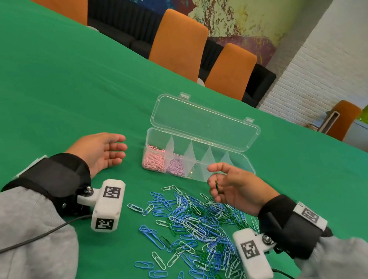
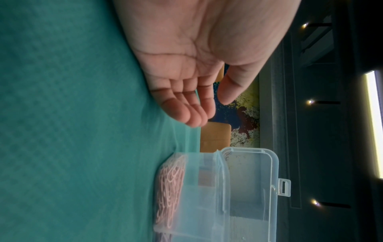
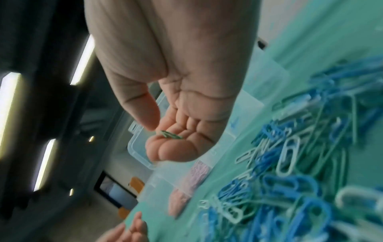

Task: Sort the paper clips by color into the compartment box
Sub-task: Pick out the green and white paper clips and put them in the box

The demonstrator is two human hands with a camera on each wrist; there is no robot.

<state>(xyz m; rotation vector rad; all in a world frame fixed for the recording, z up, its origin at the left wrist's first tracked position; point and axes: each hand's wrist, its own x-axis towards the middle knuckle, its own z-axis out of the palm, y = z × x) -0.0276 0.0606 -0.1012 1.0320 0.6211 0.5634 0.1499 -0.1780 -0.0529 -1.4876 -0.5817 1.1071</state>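
Observation:
A clear compartment box [image 1: 235, 162] lies open on the green cloth, lid tipped back. Its leftmost compartment holds pink clips [image 1: 153, 160], the one beside it lilac clips [image 1: 176, 167]. A pile of blue, white and green paper clips [image 1: 192, 225] spreads in front of it. My right hand [image 1: 225, 187] hovers above the pile's far edge, just in front of the box, fingers curled round green clips [image 3: 171, 135] cupped in them. My left hand [image 1: 106, 149] rests palm up on the cloth left of the box, fingers relaxed and holding nothing. In the left wrist view the box [image 2: 248, 196] lies just beyond the fingertips.
Orange chairs [image 1: 178, 45] line the table's far edge. Cables run from both wrist cameras toward me. Green cloth stretches bare to the left and beyond the box.

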